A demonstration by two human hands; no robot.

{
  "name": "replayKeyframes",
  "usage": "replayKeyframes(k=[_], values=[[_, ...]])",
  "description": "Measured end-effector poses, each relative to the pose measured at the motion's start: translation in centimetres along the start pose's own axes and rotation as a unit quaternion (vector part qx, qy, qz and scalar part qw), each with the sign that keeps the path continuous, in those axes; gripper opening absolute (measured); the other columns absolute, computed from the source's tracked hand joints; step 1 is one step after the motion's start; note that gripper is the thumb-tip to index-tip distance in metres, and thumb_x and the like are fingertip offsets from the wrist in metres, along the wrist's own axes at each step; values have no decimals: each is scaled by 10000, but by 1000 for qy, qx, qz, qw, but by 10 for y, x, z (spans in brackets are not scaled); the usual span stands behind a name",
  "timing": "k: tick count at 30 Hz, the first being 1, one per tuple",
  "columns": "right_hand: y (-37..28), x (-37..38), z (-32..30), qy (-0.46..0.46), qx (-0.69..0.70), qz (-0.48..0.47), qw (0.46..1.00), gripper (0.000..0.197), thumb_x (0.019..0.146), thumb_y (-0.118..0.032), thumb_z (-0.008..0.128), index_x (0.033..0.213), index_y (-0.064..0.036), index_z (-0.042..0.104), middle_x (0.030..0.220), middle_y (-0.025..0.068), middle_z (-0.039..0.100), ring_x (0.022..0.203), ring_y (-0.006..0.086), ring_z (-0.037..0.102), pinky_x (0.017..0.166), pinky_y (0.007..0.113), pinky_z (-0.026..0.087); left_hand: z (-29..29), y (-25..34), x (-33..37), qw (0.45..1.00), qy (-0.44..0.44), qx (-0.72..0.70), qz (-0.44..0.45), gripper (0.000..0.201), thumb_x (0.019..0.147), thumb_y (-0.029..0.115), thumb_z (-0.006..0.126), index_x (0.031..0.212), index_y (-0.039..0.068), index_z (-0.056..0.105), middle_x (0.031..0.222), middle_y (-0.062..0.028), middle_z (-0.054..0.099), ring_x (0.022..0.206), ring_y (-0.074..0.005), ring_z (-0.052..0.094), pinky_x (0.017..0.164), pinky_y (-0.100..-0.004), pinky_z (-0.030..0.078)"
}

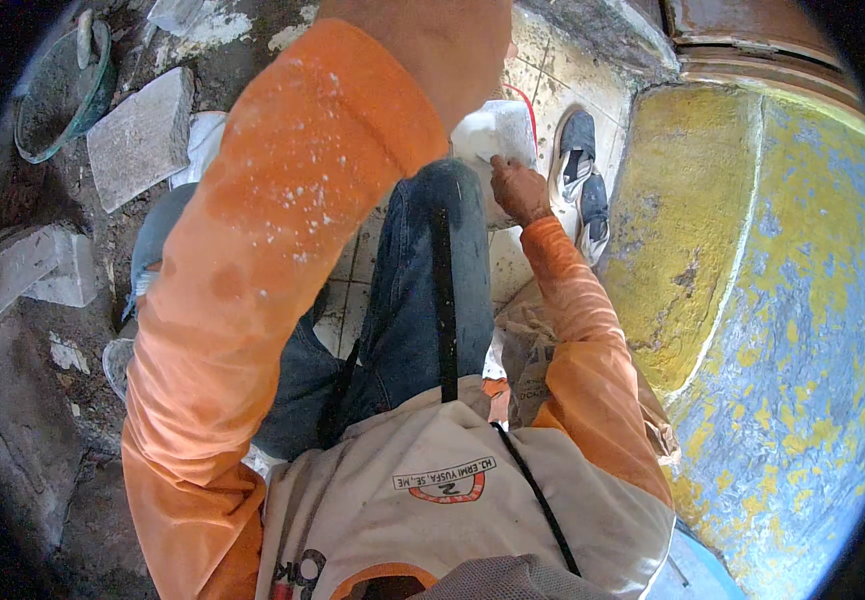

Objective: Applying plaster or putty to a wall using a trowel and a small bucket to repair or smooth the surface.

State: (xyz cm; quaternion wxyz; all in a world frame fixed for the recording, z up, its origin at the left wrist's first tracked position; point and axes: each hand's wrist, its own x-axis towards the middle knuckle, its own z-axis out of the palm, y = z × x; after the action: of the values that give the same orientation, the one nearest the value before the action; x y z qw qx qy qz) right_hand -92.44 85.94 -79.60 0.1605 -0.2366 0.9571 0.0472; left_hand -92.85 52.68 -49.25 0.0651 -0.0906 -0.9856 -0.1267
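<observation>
My left arm, in an orange sleeve flecked with white, reaches up across the view. At the top edge only the wrist and back of my left hand (pixel 443 50) show; its fingers are hidden. My right hand (pixel 520 190) is closed beside my knee, over a pale, smooth, block-like thing (pixel 498 128) with a whitish top. Whatever thin thing its fingers may grip is too small to make out. A red curved strip (pixel 530 108) runs along the pale thing's far right side.
Dark shoes (pixel 580 135) lie on dirty tiles at the right, beside a yellow-and-blue painted wall (pixel 693 230). A crumpled brown sack (pixel 531 365) rests by my right forearm. At left are a grey block (pixel 143 135), broken pieces (pixel 63 268) and a green-rimmed bucket (pixel 93 110).
</observation>
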Motion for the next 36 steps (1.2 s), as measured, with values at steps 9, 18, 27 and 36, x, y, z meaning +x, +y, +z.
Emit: replayKeyframes(k=[9,18,27,36], values=[[-24,-34,-3,-117,47,81,989,226,937,-259,587,1055,-78,655,897,263,719,867,466,722,784,561,578,9,-2,3,1000,1,-17,3,293,906,289,700,1007,14,710,913,-188,744,885,-363,731,841,-517,536],[-2,26,-8,-135,317,55,937,328,944,-351,616,974,-43,724,921,210,728,813,396,714,772,494,576,-3,1,2,1000,-22,17,10,348,920,316,694,1067,0,697,893,-174,734,860,-350,728,762,-471,563],[34,63,-41,-8,105,21,994,284,931,-338,644,1004,-72,710,893,203,744,886,388,730,780,488,569,-8,3,-12,1000,-23,-3,8,373,930,318,707,1094,-15,674,904,-194,727,855,-373,716,765,-476,557],[-15,44,-12,26,30,-74,996,278,967,-203,563,1231,-123,596,1031,188,689,817,400,725,676,539,581,-15,6,-16,994,-31,91,-44,510,955,371,688,1288,-12,631,1056,-215,734,981,-381,708,843,-486,556]])
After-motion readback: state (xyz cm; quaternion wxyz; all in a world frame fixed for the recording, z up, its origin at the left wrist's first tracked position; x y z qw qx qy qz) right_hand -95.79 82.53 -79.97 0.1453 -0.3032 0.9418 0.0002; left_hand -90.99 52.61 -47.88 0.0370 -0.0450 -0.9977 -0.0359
